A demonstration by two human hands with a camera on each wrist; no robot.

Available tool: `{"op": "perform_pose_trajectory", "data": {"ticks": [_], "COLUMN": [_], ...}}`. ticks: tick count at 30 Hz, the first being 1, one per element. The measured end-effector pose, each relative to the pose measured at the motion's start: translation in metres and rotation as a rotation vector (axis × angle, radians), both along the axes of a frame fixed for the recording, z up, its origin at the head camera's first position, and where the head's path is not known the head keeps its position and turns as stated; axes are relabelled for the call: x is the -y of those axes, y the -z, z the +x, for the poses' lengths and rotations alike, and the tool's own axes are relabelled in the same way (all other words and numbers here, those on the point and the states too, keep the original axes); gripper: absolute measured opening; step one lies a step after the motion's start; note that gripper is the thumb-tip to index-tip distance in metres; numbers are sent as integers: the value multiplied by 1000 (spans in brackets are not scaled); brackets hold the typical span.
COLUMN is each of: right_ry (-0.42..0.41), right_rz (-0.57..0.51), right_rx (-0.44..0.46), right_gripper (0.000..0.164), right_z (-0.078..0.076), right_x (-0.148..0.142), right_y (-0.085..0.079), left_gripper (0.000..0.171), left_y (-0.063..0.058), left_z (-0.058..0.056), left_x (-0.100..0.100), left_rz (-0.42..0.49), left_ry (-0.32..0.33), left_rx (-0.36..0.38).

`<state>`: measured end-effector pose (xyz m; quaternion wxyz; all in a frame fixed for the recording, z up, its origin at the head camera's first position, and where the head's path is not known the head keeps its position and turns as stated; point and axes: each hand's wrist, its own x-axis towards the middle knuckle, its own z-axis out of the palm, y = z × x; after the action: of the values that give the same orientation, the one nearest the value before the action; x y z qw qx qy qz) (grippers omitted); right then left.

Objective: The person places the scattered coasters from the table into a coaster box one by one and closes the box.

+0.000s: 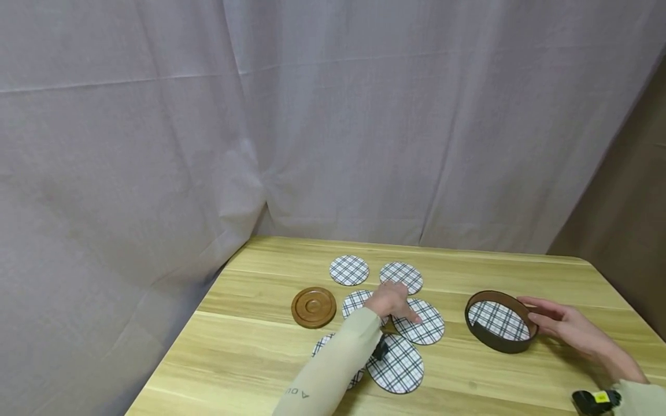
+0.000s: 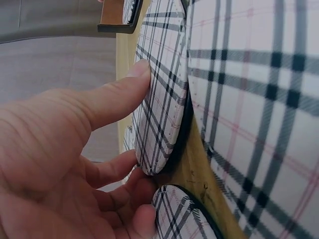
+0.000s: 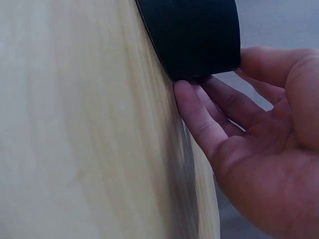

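My left hand (image 1: 389,300) is over a group of round plaid coasters. It pinches one plaid coaster (image 1: 428,327), the thumb on its face and fingertips at its edge, as the left wrist view shows. Another coaster (image 2: 184,219) lies just below those fingers, and a larger-looking one (image 2: 259,99) fills the right of that view. On the right, my right hand (image 1: 574,332) grips the side of a dark round coaster holder (image 1: 499,342) with a brown inside. A plaid disc (image 1: 496,319) shows within the holder. In the right wrist view, fingertips touch the holder's lower edge by the tabletop.
A round brown wooden disc (image 1: 314,308) with rings lies left of the coasters. Two plaid coasters, one far left (image 1: 349,270) and one beside it (image 1: 401,276), lie farther back. My left forearm partly covers the nearer ones. A grey curtain (image 1: 364,144) hangs behind the wooden table (image 1: 250,335).
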<state>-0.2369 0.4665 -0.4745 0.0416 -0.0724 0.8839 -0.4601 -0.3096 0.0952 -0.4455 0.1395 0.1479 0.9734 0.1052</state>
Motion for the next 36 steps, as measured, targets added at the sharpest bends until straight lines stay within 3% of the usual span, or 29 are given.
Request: {"op": "perform_pose_trajectory", "data": {"ticks": [4, 8, 11, 14, 20, 26, 31, 36], "right_ry": [9, 8, 4, 2, 2, 0, 3, 20], "right_rz": [29, 40, 44, 42, 36, 13, 16, 42], "right_rx": [4, -2, -11, -3, 19, 36, 44, 50], "right_gripper": [56, 55, 53, 54, 56, 56, 55, 56], "right_z": [0, -1, -1, -1, 0, 0, 1, 1], "right_x": [1, 0, -1, -1, 1, 1, 0, 0], "right_y": [-2, -1, -1, 0, 1, 0, 0, -1], "left_gripper": [66, 88, 94, 80, 33, 33, 27, 24], "left_y": [-2, 0, 1, -1, -12, -21, -25, -28], "left_z": [2, 3, 4, 4, 4, 5, 6, 6], "left_x": [0, -2, -4, -6, -5, -4, -3, -2], "left_rz": [48, 106, 129, 159, 199, 245, 382, 523], "left_ry": [-29, -68, -60, -36, 29, 62, 47, -8], "left_rx": [32, 40, -4, -53, -135, -158, -124, -68]}}
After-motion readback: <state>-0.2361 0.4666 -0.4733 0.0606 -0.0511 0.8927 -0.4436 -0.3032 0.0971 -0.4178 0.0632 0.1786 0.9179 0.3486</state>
